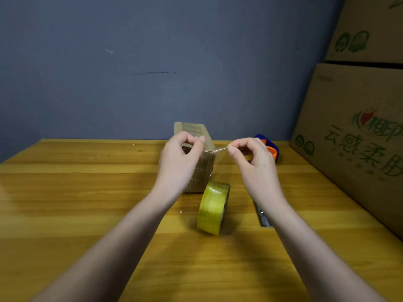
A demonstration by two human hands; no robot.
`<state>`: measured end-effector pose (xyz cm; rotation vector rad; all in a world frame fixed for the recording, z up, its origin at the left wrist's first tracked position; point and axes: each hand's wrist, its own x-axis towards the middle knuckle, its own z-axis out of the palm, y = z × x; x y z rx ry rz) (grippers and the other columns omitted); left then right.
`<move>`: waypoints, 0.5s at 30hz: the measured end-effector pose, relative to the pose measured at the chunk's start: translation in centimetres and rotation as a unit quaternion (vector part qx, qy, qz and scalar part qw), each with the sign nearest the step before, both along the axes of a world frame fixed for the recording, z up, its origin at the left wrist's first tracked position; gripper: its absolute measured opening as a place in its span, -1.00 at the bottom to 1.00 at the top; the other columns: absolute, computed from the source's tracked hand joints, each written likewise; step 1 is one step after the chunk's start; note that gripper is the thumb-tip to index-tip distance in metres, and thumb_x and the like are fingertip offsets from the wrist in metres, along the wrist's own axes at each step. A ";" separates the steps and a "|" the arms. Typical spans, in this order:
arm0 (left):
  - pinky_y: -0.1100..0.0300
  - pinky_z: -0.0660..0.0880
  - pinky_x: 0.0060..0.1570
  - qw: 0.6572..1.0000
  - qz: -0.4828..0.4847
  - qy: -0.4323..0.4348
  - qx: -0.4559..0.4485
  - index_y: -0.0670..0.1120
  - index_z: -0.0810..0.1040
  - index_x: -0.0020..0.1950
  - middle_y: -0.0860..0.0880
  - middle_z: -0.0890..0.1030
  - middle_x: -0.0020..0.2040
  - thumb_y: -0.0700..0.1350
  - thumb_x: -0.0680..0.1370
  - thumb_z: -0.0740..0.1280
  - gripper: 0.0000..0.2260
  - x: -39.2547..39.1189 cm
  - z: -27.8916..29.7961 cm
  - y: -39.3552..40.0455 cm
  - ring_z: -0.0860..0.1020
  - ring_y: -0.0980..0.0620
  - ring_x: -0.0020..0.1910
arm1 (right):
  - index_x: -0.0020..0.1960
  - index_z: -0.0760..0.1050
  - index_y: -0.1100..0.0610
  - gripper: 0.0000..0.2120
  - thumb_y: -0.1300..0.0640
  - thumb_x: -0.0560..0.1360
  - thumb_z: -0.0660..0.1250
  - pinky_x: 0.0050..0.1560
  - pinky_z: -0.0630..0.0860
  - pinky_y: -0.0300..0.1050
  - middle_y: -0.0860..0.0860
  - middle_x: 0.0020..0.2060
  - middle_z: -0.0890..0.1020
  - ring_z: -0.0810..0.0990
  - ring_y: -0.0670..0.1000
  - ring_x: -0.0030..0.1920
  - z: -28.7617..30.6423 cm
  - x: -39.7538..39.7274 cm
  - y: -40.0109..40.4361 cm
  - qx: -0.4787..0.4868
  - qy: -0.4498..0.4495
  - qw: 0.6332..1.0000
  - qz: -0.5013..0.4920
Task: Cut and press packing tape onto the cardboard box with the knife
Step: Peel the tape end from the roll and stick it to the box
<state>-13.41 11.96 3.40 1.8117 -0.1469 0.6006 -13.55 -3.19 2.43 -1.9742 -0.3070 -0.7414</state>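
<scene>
A small cardboard box (201, 168) stands upright on the wooden table (87, 192). My left hand (181, 158) is over the box's top, its thumb and forefinger pinching one end of a clear strip of tape (219, 149). My right hand (255, 162) pinches the strip's other end just right of the box's top corner. The strip runs down toward the yellowish tape roll (213, 207), which stands on edge in front of the box. A metal knife (263, 216) lies on the table, partly hidden under my right forearm.
A blue and orange tape dispenser (271, 148) sits behind my right hand. Large printed cardboard cartons (353, 131) are stacked along the table's right side. A grey-blue wall rises behind the table's far edge.
</scene>
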 end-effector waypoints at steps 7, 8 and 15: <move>0.17 0.52 0.02 0.967 -0.029 -0.133 0.216 0.07 0.58 0.08 0.15 0.57 -0.02 0.10 0.44 0.35 -0.75 -0.3 -0.4 -0.3 0.55 0.22 -0.05 | -0.05 0.55 0.02 -0.95 0.13 0.53 0.31 -0.04 0.47 -0.37 -0.06 -0.09 0.60 0.53 -0.18 -0.04 0.1 -0.2 0.1 0.010 -0.002 1.000 0.012; 0.15 0.53 0.00 0.969 -0.031 -0.131 0.208 0.07 0.61 0.05 0.15 0.58 -0.04 0.07 0.44 0.38 -0.79 -0.1 -0.5 -0.3 0.56 0.21 -0.06 | -0.05 0.55 0.02 -0.95 0.12 0.53 0.31 -0.04 0.48 -0.35 -0.06 -0.09 0.60 0.54 -0.18 -0.04 0.1 -0.3 0.1 0.009 -0.001 1.000 0.012; 0.21 0.55 -0.02 0.983 -0.055 -0.097 0.145 0.08 0.67 -0.09 0.11 0.67 -0.12 -0.05 0.47 0.42 -0.94 0.4 -0.6 -0.1 0.61 0.18 -0.10 | -0.05 0.54 -0.03 -0.96 0.09 0.52 0.32 -0.05 0.47 -0.41 -0.12 -0.10 0.58 0.52 -0.23 -0.02 0.2 -0.5 0.0 -0.004 0.002 1.000 0.011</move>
